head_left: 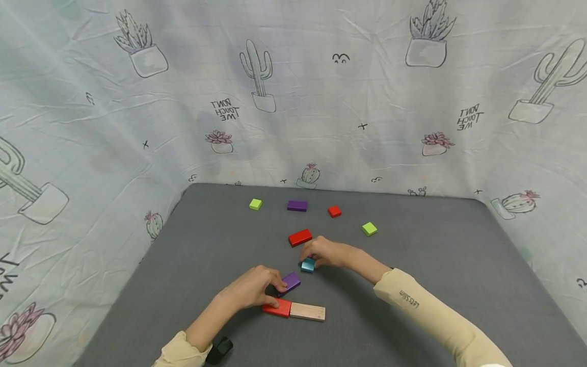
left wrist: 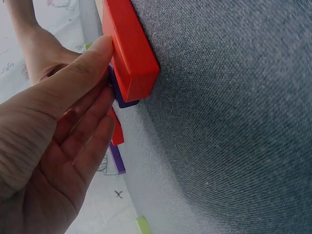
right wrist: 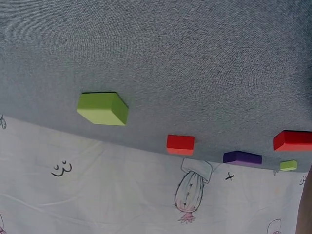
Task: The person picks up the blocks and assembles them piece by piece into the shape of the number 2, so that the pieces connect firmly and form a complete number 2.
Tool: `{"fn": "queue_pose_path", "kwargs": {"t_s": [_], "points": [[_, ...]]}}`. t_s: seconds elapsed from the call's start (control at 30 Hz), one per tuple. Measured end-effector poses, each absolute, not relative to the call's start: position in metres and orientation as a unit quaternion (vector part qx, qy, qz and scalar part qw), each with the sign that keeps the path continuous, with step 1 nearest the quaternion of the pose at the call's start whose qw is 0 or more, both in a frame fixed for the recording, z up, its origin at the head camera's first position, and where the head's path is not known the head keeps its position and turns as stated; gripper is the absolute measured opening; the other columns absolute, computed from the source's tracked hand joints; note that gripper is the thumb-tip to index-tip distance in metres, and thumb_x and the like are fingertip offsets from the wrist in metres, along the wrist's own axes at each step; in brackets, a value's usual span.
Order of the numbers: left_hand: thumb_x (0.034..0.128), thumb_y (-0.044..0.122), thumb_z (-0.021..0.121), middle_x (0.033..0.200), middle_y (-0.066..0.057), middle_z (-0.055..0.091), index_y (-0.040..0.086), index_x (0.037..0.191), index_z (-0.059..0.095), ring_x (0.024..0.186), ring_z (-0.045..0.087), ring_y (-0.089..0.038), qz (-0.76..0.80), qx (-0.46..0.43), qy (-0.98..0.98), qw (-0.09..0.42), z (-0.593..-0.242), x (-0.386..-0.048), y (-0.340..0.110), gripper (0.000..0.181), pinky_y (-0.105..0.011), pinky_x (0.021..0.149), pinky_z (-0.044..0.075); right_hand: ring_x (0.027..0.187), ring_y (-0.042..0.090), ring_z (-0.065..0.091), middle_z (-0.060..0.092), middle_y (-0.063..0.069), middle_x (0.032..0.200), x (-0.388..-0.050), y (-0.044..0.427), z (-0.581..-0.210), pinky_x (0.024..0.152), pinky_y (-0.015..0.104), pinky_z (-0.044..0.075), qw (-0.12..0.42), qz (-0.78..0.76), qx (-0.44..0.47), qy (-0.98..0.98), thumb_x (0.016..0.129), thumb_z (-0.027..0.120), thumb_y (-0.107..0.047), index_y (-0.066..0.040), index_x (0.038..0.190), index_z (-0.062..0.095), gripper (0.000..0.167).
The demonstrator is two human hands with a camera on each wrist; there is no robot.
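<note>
My left hand (head_left: 255, 286) reaches over two blocks. Its thumb touches the top of a red block (head_left: 281, 308), while the fingertips rest at a purple block (head_left: 291, 282) just beyond. End to end with that red block lies a bare wooden block (head_left: 308, 312). A small blue block (head_left: 308, 265) is pinched between the thumb and fingers of my right hand (head_left: 322, 250), low over the table beyond the purple block. In the left wrist view, the thumb lies against the red block (left wrist: 130, 51), with the purple block (left wrist: 126, 99) partly hidden behind it.
Beyond the hands, another red block (head_left: 300, 237) lies close to my right fingers. Farther back are a purple block (head_left: 297, 206), a small red block (head_left: 335, 211) and two lime-green blocks, left (head_left: 256, 204) and right (head_left: 369, 229). A cactus-print curtain (head_left: 312, 102) borders the grey table (head_left: 412, 285).
</note>
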State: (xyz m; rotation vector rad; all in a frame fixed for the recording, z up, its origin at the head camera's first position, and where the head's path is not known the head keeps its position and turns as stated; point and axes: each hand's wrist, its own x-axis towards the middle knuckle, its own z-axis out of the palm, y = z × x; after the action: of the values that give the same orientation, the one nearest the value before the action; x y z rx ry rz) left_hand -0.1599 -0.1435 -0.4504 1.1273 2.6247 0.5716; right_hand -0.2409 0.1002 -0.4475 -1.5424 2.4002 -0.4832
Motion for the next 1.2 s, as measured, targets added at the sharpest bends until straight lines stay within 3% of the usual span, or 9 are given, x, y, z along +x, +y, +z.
{"fn": "queue_pose_path", "kwargs": {"t_s": [0.8, 1.2], "points": [[0.0707, 0.021, 0.086, 0.095, 0.009, 0.069, 0.013, 0.098, 0.078, 0.093, 0.063, -0.007, 0.198, 0.381, 0.896, 0.112, -0.4491, -0.1605, -0.1425, 0.03, -0.029, 0.081, 0.053, 0.098, 0.01, 0.061, 0.067, 0.008, 0.109, -0.2369, 0.0917, -0.4517, 0.079, 0.014, 0.048, 0.132, -0.156, -0.551, 0.809, 0.078, 0.078, -0.007, -0.003, 0.111, 0.07, 0.033], [0.0701, 0.02, 0.086, 0.094, 0.009, 0.069, 0.013, 0.097, 0.078, 0.094, 0.064, -0.008, 0.195, 0.378, 0.898, 0.111, -0.4483, -0.1607, -0.1413, 0.029, -0.03, 0.082, 0.053, 0.091, 0.007, 0.062, 0.065, 0.009, 0.112, -0.24, 0.0949, -0.4558, 0.074, 0.013, 0.049, 0.159, -0.185, -0.521, 0.818, 0.078, 0.078, -0.009, 0.0, 0.118, 0.067, 0.042]]}}
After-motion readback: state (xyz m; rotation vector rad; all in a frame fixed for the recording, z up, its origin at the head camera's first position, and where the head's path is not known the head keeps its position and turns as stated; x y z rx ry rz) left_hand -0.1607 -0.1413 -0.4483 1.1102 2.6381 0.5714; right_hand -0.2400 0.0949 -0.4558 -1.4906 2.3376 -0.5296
